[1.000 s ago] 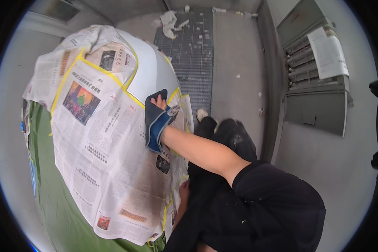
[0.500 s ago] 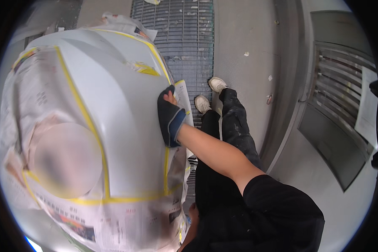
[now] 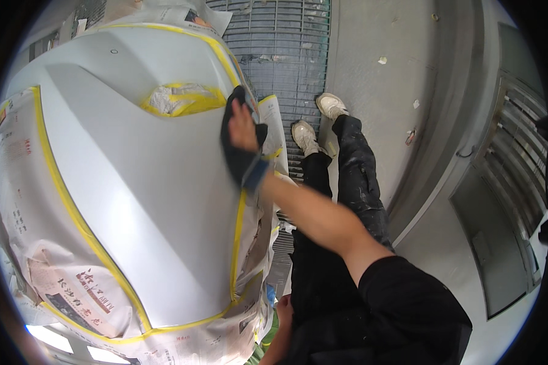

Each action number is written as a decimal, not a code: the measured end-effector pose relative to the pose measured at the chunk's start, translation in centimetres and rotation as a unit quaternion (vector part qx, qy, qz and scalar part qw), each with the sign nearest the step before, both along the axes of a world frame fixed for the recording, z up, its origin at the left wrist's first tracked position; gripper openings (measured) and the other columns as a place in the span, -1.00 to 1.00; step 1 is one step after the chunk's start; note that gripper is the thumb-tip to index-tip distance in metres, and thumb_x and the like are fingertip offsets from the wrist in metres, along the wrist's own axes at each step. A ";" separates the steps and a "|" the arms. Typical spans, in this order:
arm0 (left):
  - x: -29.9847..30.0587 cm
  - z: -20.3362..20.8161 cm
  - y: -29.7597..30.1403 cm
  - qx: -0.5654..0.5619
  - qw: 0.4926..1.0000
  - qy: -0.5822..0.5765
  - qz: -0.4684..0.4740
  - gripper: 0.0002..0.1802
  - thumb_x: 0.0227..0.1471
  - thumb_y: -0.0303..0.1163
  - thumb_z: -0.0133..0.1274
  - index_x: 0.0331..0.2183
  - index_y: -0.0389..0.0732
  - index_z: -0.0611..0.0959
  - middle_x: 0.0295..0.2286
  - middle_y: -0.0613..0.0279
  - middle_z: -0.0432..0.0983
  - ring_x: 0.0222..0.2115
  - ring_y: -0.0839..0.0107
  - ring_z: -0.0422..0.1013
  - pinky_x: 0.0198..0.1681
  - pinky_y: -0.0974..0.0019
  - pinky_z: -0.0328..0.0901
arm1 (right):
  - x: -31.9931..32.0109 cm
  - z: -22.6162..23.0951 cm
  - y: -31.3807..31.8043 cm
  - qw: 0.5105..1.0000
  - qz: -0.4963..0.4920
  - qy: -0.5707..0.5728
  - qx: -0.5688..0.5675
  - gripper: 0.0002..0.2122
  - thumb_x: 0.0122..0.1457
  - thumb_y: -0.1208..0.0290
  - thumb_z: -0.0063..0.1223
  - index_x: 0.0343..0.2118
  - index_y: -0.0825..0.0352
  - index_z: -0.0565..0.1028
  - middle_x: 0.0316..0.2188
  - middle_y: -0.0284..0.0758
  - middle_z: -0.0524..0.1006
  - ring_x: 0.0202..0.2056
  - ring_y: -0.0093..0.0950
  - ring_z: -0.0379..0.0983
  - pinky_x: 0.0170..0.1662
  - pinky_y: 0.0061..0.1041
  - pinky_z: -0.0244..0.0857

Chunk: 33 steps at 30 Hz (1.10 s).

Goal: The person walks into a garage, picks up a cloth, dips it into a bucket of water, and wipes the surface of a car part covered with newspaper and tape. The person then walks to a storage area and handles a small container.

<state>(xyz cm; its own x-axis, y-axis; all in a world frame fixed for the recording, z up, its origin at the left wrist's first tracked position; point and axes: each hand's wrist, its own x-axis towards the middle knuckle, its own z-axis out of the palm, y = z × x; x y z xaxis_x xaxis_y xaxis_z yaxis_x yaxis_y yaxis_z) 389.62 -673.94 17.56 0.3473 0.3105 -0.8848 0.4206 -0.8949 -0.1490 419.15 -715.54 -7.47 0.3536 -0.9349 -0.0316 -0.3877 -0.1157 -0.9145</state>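
A large pale grey car hood [image 3: 146, 170] fills the left half of the view, its border lined with yellow masking tape [image 3: 239, 231]. Around it newspaper sheets [image 3: 73, 292] cover the surrounding body. My right hand [image 3: 243, 131], in a dark glove that leaves some fingers bare, lies stretched out along the hood's right edge, slightly blurred. It is near a recess covered with crumpled masking paper and tape [image 3: 186, 100]. Low down beside my hip, my left hand [image 3: 284, 307] shows only in part, its fingers curled. Whatever it may hold is hidden.
My legs and pale shoes [image 3: 332, 106] stand at the far side of the view, by a metal floor grating [image 3: 280, 55]. Grey floor [image 3: 371, 97] with paper scraps runs alongside. A wall with a louvred vent [image 3: 511, 164] is at the right.
The view has shifted, bringing the taped recess fully into sight. My right hand has slid farther along the hood's edge, close to the recess. My left hand shows more beside my hip.
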 end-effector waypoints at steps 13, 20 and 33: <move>4.1 -2.1 -7.0 -0.048 0.997 -0.067 0.005 -0.77 0.19 -0.36 0.12 -0.18 -0.30 0.64 -0.31 0.11 0.65 -0.27 0.39 0.54 -0.13 0.32 0.39 | -3.7 10.3 2.8 0.970 0.103 -0.179 0.129 -0.41 0.32 0.15 -0.10 0.38 0.24 0.19 0.40 0.04 0.04 0.40 0.06 -0.05 0.39 0.04 -0.14; 3.7 -3.0 -8.7 -0.026 0.997 -0.074 -0.003 -0.75 0.18 -0.31 0.15 -0.18 -0.28 0.65 -0.33 0.11 0.65 -0.29 0.31 0.55 -0.14 0.26 0.39 | -1.3 4.1 0.5 0.982 0.041 -0.113 0.147 -0.44 0.32 0.39 -0.12 0.39 0.26 0.17 0.38 -0.02 0.13 0.35 -0.01 0.08 0.38 -0.11 -0.05; 10.6 -7.5 -22.3 -0.269 0.854 -0.071 -0.440 -0.46 0.16 -0.21 0.13 0.09 -0.31 0.51 0.04 -0.19 0.45 0.11 -0.04 0.36 0.15 -0.05 0.26 | 0.3 22.7 -5.7 0.957 0.188 -0.221 0.023 -0.42 0.09 0.27 0.17 0.19 0.35 0.40 0.33 0.04 0.19 0.35 0.02 0.07 0.29 0.07 0.04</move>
